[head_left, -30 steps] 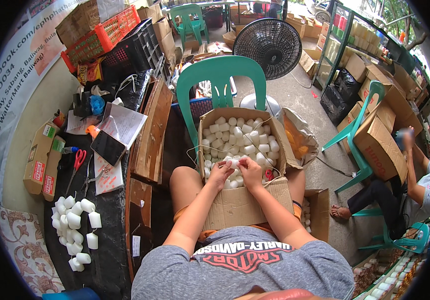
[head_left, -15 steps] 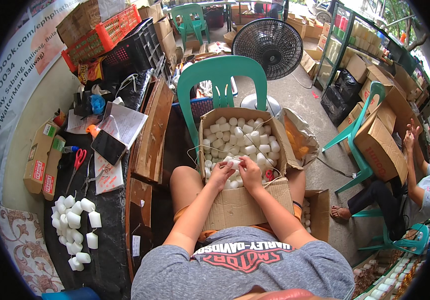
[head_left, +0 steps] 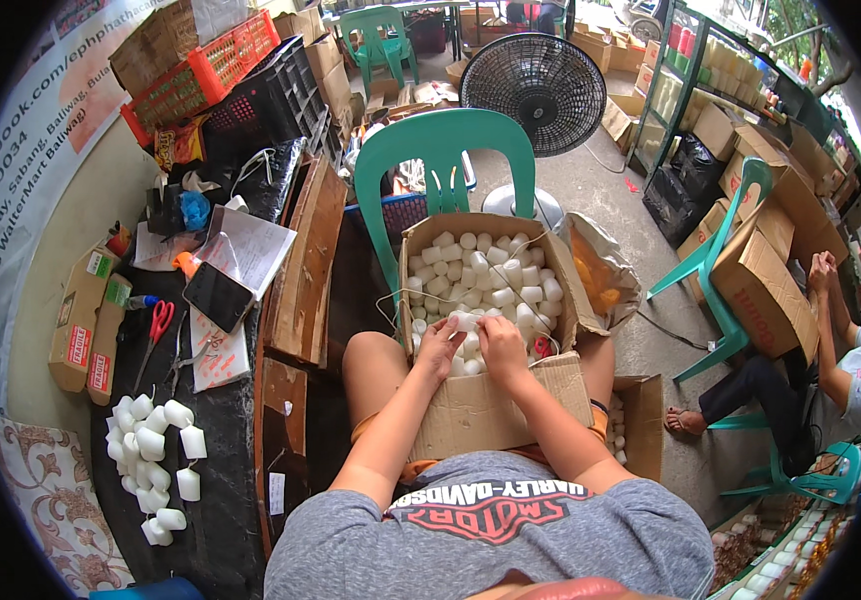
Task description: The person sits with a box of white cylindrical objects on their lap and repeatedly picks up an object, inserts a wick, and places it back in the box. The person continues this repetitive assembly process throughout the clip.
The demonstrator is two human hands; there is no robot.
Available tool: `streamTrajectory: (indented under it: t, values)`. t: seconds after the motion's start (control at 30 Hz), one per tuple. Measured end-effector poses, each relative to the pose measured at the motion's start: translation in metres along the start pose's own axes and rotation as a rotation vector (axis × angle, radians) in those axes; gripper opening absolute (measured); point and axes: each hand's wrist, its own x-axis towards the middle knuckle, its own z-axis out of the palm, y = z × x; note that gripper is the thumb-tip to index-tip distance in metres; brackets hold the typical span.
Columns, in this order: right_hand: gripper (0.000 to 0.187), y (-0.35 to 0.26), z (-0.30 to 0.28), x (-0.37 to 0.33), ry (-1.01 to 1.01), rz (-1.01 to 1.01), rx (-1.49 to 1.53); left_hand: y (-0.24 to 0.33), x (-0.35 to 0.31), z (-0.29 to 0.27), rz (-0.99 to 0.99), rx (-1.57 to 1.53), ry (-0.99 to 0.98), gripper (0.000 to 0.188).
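Note:
My left hand [head_left: 438, 345] is closed on a short white cylinder [head_left: 468, 320], gripped by its fingertips. Close beside it my right hand [head_left: 503, 347] is pinched at the cylinder's right end; whatever its fingertips hold is too small to make out. Both hands are above the near part of an open cardboard box [head_left: 413, 236] in front of me. Many similar white cylinders [head_left: 481, 265] fill the box, and a thin pale cord [head_left: 519, 287] crosses them. A small red object [head_left: 543, 346] lies by the box's right side, near my right hand.
On the black-covered table at left are a string of white cylinders [head_left: 156, 445], red-handled scissors [head_left: 159, 325], a phone [head_left: 219, 296] and papers. A green chair [head_left: 376, 160] stands behind the box, with a fan [head_left: 534, 95] beyond. Another person [head_left: 856, 365] sits at right.
My hands have shifted very slightly, with the left still on the white cylinder and the right at its end. At right, the other person's hands have lowered and come together.

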Motion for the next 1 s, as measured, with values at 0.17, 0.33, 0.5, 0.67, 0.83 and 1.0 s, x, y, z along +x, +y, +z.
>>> streamTrajectory:
  t: [0.17, 0.33, 0.5, 0.67, 0.83, 1.0]
  values:
    - [0.009, 0.000, 0.000, 0.002, -0.004, 0.034, 0.032, 0.005, -0.005, 0.004, -0.063, 0.054, -0.073, 0.033]
    - [0.012, -0.002, -0.004, 0.004, -0.005, 0.103, 0.232, 0.006, -0.007, 0.005, -0.076, 0.011, -0.138, 0.027]
    - [0.015, 0.006, -0.007, 0.000, -0.076, 0.128, 0.273, 0.004, 0.001, -0.003, -0.051, -0.074, -0.127, 0.026]
    - [0.013, 0.008, -0.010, -0.001, -0.014, 0.078, 0.212, 0.001, 0.003, -0.004, -0.051, -0.050, -0.141, 0.026]
    - [0.013, 0.010, -0.010, 0.002, 0.013, 0.098, 0.172, 0.003, -0.003, 0.003, -0.058, -0.011, -0.117, 0.022]
    - [0.013, 0.007, -0.010, 0.003, 0.008, 0.102, 0.191, 0.004, -0.004, 0.001, -0.091, 0.017, -0.158, 0.026]
